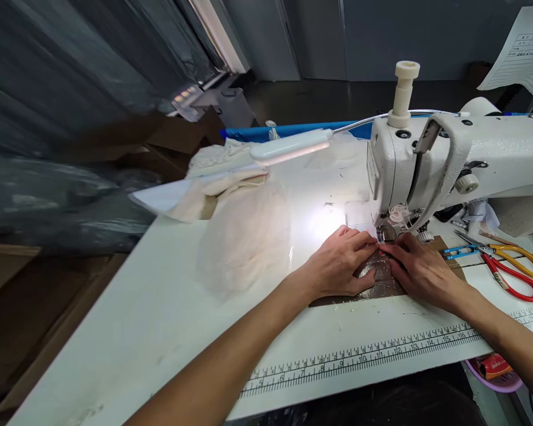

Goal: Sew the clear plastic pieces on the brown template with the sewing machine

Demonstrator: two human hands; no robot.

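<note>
Dim workroom, dark sheeting over on the far left, then a white table. A sheer pale fabric pile sits left of the hands, under a lamp. Left hand has its fingers bunched, thumb spread apart, tips right by the presser foot of the sewing machine, which stands at the right. Right hand meets it there, fingers curled. Can't tell if either's pinching anything. Scissors lie further right.

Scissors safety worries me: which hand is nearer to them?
Right. The right hand is just left of the scissors; the left hand is farther left.
</note>
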